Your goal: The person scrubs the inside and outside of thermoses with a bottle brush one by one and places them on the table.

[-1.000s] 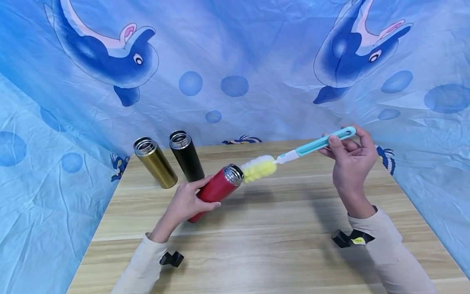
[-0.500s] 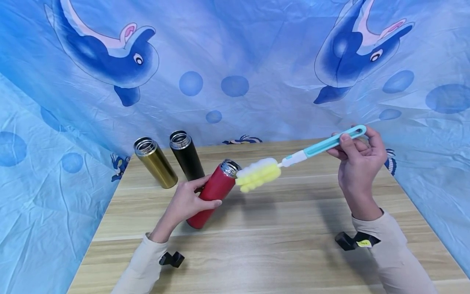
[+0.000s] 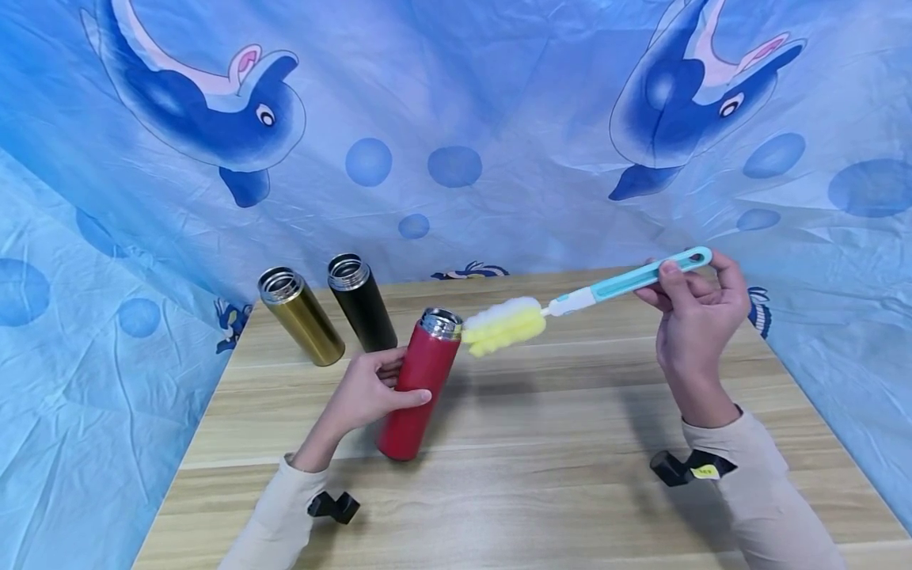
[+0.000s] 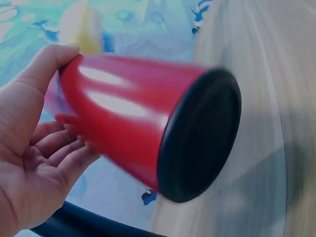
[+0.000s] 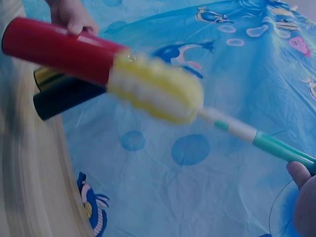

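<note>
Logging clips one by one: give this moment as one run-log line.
left hand: holds red bottle | right hand: holds brush | sponge head: outside bottle mouth

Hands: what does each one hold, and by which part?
Left hand grips the red flask around its middle. Right hand holds the brush by its handle end.

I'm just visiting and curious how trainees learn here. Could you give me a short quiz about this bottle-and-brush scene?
1. True or false: the sponge head sits deep inside the red bottle.
2. Which hand holds the brush handle? A) left hand B) right hand
3. How many bottles on the table are untouched, and what colours?

Key: 1. False, it is outside, by the mouth. 2. B. 3. Two: gold bottle and black bottle.
</note>
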`<state>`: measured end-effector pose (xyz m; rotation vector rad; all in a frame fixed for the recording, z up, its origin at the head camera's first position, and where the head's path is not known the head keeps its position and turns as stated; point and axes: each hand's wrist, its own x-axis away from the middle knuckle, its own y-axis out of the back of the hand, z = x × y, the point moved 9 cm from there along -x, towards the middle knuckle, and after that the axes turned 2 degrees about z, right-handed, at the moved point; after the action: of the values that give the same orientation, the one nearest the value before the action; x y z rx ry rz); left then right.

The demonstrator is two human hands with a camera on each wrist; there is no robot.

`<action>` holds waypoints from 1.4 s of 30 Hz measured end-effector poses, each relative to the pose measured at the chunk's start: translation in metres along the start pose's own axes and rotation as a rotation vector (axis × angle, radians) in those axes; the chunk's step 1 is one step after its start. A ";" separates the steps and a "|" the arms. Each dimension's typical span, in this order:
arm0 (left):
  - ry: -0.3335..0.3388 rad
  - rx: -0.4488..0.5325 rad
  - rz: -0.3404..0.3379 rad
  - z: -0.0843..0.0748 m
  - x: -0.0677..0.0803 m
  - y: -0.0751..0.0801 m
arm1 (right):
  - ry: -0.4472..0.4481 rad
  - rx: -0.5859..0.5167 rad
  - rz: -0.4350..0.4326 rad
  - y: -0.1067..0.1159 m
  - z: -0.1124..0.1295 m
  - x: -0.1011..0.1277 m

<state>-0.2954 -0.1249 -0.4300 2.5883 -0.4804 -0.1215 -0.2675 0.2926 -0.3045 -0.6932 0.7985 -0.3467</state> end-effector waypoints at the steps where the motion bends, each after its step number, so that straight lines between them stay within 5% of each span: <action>1: -0.005 0.036 0.011 0.000 -0.001 -0.001 | 0.008 0.008 -0.004 0.001 0.001 0.000; 13: -0.017 0.472 0.137 -0.006 -0.004 -0.019 | -0.039 -0.072 -0.035 0.007 -0.004 -0.001; 23: -0.033 0.623 0.134 0.000 -0.007 -0.032 | -0.062 -0.088 -0.094 0.007 -0.005 -0.001; 42: -0.002 0.728 0.174 0.002 -0.006 -0.047 | -0.184 -0.104 -0.179 -0.001 -0.041 0.018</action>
<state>-0.2865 -0.0858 -0.4549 3.2238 -0.8782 0.1402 -0.2864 0.2643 -0.3334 -0.8842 0.5841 -0.3991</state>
